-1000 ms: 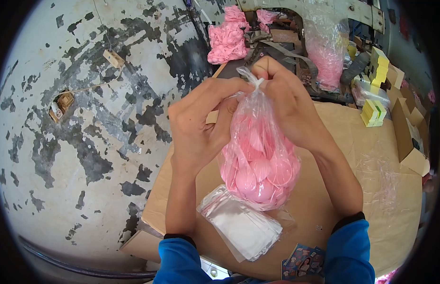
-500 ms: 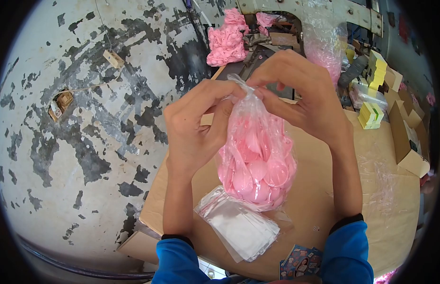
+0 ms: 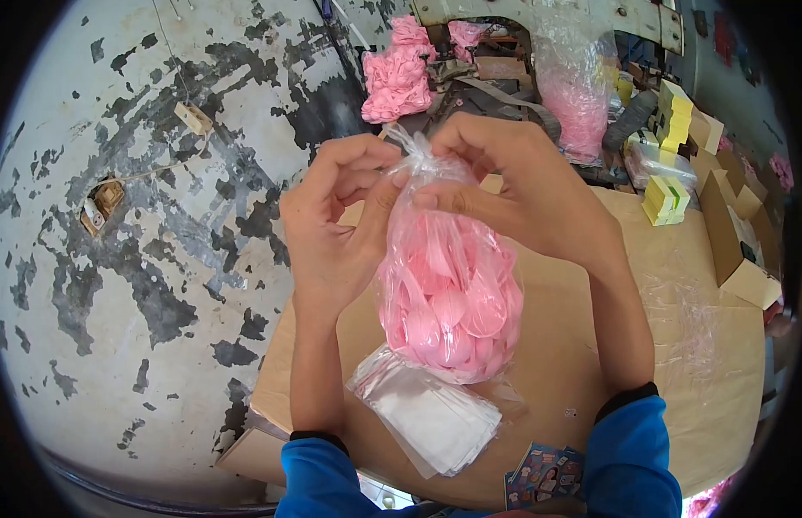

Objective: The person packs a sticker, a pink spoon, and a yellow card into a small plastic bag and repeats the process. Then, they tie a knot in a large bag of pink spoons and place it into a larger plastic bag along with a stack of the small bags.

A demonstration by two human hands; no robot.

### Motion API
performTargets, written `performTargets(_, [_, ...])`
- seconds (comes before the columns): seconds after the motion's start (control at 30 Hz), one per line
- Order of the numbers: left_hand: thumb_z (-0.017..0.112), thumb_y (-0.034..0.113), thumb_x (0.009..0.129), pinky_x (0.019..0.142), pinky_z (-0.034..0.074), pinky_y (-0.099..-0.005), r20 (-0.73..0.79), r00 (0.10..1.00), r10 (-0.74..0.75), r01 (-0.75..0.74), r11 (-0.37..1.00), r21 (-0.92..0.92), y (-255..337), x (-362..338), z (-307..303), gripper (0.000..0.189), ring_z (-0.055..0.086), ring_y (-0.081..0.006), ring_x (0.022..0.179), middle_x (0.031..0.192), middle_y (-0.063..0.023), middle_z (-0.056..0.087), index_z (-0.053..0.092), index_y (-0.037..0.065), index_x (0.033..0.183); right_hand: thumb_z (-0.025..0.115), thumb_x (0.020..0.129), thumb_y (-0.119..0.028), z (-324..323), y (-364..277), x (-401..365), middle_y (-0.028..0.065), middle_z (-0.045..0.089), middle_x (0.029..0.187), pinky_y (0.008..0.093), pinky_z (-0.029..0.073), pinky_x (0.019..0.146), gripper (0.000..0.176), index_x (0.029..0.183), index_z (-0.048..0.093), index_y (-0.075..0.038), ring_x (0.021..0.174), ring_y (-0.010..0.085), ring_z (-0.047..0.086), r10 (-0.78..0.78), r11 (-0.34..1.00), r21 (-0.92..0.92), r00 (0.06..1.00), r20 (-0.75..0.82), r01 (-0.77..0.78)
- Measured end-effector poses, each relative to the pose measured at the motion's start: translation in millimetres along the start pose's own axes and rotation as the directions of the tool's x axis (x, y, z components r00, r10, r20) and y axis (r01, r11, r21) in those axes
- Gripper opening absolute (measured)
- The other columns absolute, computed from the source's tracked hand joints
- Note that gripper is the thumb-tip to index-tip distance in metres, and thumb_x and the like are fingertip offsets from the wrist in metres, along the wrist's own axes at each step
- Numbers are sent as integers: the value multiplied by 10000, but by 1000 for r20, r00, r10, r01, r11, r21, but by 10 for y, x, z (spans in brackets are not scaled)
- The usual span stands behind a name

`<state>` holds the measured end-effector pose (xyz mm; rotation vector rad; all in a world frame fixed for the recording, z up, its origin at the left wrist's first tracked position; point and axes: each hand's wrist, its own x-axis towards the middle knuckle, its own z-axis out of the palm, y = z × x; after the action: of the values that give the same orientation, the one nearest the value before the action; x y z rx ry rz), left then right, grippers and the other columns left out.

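Observation:
A clear plastic bag [image 3: 451, 298] full of pink plastic spoons hangs upright over the table, its neck twisted into a knot-like bunch at the top. My left hand [image 3: 345, 216] is closed at the left side of the neck, thumb and fingertips against the plastic. From the right, my right hand [image 3: 530, 186] pinches the bag just below the bunched top, its thumb across the front; the fingers behind are partly hidden. Under the bag lies a stack of flat clear and white plastic bags [image 3: 431, 419].
Brown paper covers the table [image 3: 573, 345]. Printed cards [image 3: 543, 475] lie by my right sleeve. To the right are yellow stacks [image 3: 666, 200] and an open cardboard box [image 3: 742, 233]. Pink spoon bundles [image 3: 396, 78] and a large clear sack [image 3: 578, 95] stand behind. A peeling wall [image 3: 159, 285] borders the left.
The bag's neck has gone from a loose gather to a tight bunch. My right thumb has shifted lower onto the bag's front. The bag appears slightly further left in view.

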<state>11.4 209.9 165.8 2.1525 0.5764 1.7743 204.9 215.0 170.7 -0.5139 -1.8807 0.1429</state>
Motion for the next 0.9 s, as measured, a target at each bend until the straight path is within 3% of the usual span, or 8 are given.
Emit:
performTargets(0.07, [639,-101,878,759,542,-239,-4,999,-39,39,999,-22,-3,8,-24,204,683,-116,844,947,-88,699,608,-48,1073,730,849,-150,-109,-90,13,74,553,648,294,410,558,224,872,579,14,581,164,483,97,995,-17,991,88,-96])
performTargets(0.33, [585,70,980,761,488,-213,-233,920,-314,262,938,-228,-261,156,-269,196,639,-84,828,921,-59,693,617,-25,1148,673,910,-121,-412,115,-7,37,595,719,288,443,602,136,936,601,-9,649,116,527,119,987,112,991,-59,-112])
performTargets(0.43, [536,178,1022,746,458,-195,-140,941,-308,277,939,-203,-135,153,-133,232,584,-49,770,875,0,651,621,7,1154,573,928,-40,-93,103,15,134,608,766,324,472,646,109,1031,587,-7,677,210,590,20,998,60,993,-117,-13])
performTargets(0.53, [516,240,1036,683,424,-192,-92,957,-275,278,960,22,-255,93,-342,239,500,-27,706,837,42,583,626,33,1086,556,891,1,118,5,29,182,608,786,350,473,645,156,1045,579,-4,696,298,613,-69,997,19,985,-156,72])
performTargets(0.57, [520,239,1035,664,409,-193,-183,953,-241,238,970,-38,-297,104,-361,223,480,-26,696,832,46,569,621,42,1056,544,865,16,119,-15,43,199,619,797,388,476,648,175,1035,585,3,728,348,623,-136,991,-20,973,-187,134])
performTargets(0.67, [526,241,1034,623,374,-198,-438,872,-218,157,973,-172,-402,173,-402,203,437,-27,677,820,54,539,606,64,976,501,889,52,34,-39,14,95,634,950,313,508,752,227,1093,573,-16,823,180,605,81,996,-21,994,-79,-83])
performTargets(0.73, [523,248,1036,619,364,-200,-552,788,-273,177,959,-220,-368,213,-504,213,434,-33,682,819,55,535,591,74,933,504,870,54,154,100,-19,107,632,950,316,504,723,232,1077,580,-15,823,189,617,49,999,2,999,13,-49])
performTargets(0.9, [492,255,1049,614,369,-200,-675,738,2,47,997,54,-336,208,-659,232,447,-33,685,815,52,534,576,86,914,575,865,-63,403,51,-63,128,626,950,356,502,764,262,1124,572,-28,882,255,620,39,994,89,981,192,-57])
